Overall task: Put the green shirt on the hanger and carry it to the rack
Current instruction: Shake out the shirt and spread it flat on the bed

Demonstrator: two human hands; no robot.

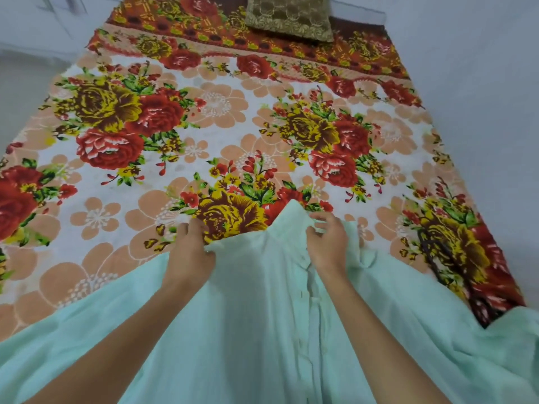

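A pale mint-green shirt (248, 316) lies spread over the near end of the bed, button placket running down its middle, collar pointing away from me. My left hand (189, 252) grips the fabric at the shirt's top left edge. My right hand (328, 240) holds the cloth beside the collar with curled fingers. A dark hanger (431, 255) lies on the bed to the right of the shirt, partly lost in the floral pattern.
The bed (204, 112) carries a floral sheet in red, yellow and peach. An olive-gold cushion (288, 18) sits at its far end. A white wall runs along the right side, and pale floor shows at the left.
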